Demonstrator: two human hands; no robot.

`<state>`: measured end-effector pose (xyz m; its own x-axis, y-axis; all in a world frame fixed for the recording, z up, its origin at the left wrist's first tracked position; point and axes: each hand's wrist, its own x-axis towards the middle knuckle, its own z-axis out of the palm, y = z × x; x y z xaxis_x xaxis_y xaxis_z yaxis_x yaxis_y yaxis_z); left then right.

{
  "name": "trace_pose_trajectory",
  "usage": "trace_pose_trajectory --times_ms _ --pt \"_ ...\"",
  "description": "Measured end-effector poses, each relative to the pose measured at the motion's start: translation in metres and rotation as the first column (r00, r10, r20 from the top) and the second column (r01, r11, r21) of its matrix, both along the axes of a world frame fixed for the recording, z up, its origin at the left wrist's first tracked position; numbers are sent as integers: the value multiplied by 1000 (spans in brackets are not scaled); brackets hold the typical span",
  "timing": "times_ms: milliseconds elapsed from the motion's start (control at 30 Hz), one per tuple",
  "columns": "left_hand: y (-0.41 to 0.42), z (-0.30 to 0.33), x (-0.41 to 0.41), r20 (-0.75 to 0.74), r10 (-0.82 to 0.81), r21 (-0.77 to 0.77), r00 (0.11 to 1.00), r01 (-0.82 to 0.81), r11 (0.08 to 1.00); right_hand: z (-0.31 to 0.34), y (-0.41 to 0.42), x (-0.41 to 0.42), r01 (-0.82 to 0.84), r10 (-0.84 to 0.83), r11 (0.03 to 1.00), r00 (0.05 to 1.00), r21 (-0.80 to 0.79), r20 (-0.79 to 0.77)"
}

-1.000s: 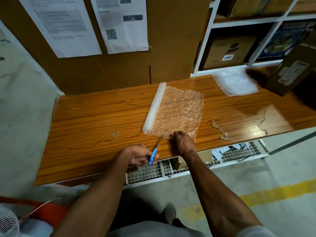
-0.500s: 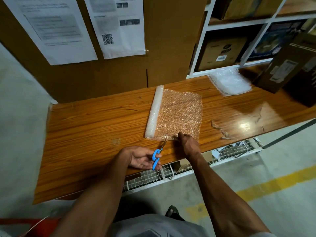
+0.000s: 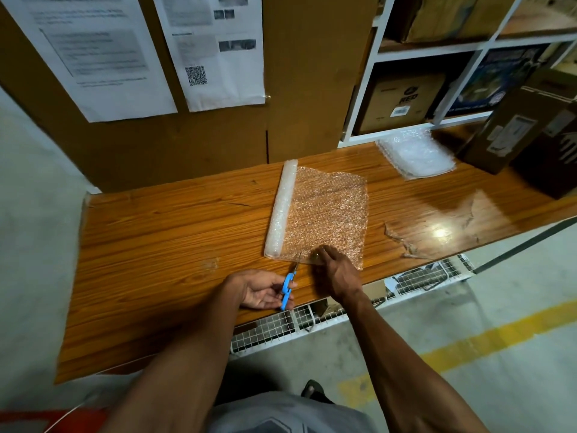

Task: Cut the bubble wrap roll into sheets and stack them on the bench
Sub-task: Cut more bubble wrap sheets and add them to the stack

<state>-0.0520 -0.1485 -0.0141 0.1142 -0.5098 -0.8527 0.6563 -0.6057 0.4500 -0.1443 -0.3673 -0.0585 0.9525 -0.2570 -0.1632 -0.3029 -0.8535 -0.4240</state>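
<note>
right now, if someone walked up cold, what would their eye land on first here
Most likely the blue-handled scissors in the left hand, blades at the near edge of the unrolled bubble wrap in the middle of the wooden bench, while the right hand presses that edge down. Next, the pile of cut sheets at the bench's far right, below the white shelves.

Left hand [image 3: 265,290] palm-up, fingers curled around the scissors [image 3: 288,287]; right hand [image 3: 338,271] pressing flat, fingers forward.
</note>
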Motion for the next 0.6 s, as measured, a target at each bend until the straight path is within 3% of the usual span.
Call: trace_pose_trajectory --times_ms 133,600 --pt "-2 -3 -5 15 28 -5 1000 -28 1000 -14 12 6 -64 57 983 997 -172 -47" --pt "-5 -6 -2 89 74 26 993 -77 997 -12 18 -1 -61 57 989 998 -137 -29"
